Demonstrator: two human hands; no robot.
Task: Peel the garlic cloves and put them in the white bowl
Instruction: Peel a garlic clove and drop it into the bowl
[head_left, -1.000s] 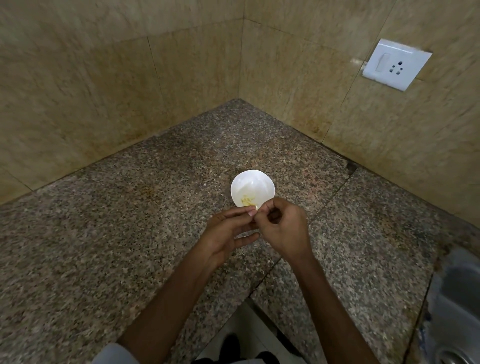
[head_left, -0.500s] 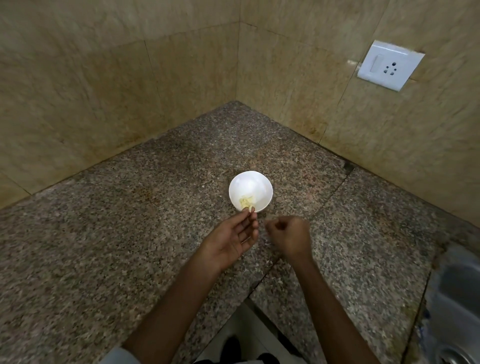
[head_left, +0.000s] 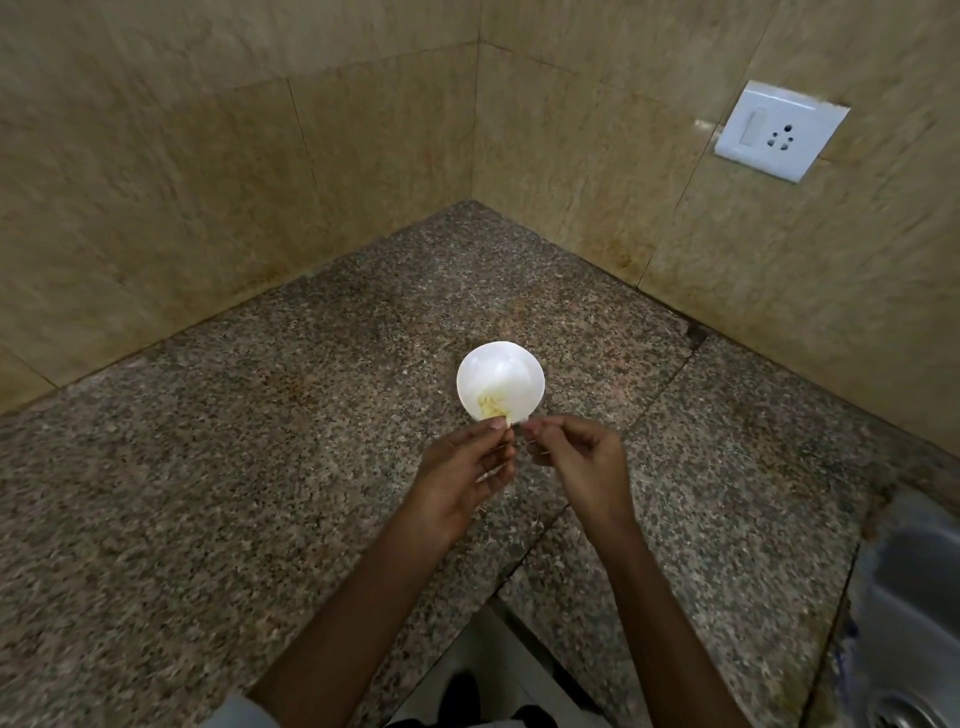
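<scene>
the white bowl (head_left: 511, 366) is set on the speckled granite desk (head_left: 260, 467), with pale peeled garlic (head_left: 491, 404) lying inside. at its near rim a small garlic clove (head_left: 512, 422) is pinched by the left hand (head_left: 462, 475). the right hand (head_left: 579, 460) is held just beside, fingers curled; whether anything is gripped cannot be told.

No text, label, brand or number can be read: the white bowl (head_left: 501, 361), the wall socket plate (head_left: 779, 137) and the granite counter (head_left: 249, 467) carry no legible marks.
</scene>
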